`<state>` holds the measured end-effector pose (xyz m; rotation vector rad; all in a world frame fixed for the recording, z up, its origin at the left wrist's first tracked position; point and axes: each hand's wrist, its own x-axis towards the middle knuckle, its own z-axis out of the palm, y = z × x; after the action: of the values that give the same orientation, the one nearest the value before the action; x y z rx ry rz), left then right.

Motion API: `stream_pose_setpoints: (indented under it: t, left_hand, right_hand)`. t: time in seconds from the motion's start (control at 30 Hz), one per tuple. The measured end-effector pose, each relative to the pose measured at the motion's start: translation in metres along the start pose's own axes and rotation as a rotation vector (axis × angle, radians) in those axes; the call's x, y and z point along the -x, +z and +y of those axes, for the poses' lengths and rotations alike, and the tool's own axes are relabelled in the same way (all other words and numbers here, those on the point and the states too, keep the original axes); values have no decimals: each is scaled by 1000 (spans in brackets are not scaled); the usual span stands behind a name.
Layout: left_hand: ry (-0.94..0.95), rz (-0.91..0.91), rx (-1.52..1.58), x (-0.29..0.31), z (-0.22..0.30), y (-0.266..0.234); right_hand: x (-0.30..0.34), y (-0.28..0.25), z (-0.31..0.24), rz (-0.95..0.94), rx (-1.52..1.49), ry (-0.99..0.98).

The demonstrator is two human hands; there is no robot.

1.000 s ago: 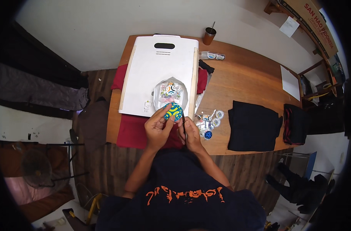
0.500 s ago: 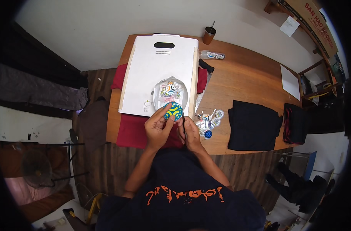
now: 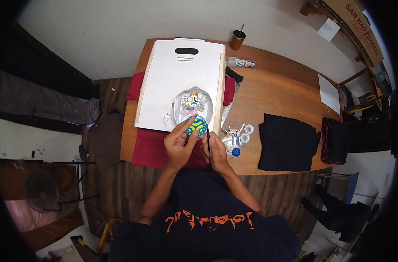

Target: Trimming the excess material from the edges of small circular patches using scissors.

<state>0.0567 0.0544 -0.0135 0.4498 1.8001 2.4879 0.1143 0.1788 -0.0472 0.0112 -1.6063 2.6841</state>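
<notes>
Head view shows our left hand (image 3: 178, 146) pinching the round patterned sticker (image 3: 196, 125); right hand (image 3: 216, 153) clamps a thin dark tool (image 3: 208, 146). We should judge it best to keep the disc steady and work its edge gently.

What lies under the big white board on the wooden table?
A red cloth shows from beneath the white board, past its edges on the wooden table. Whatever lies under the board's middle is covered.
</notes>
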Motion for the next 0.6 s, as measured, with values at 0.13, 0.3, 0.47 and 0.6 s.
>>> stream_pose_setpoints:
  t: [0.13,0.3,0.47,0.6]
  left_hand:
    - [-3,-2,0,0,1,-1]
    - [-21,4,21,1,0,-2]
    - [-33,-1,24,1,0,-2]
    - [-40,-8,29,0,1,-2]
  right_hand:
    - [-2,3,-6,-8,0,-3]
    - [-1,2,-8,1,-17,20]
    - [-1,2,-10,-11,-18,24]
    - [0,1,-7,-4,-23,40]
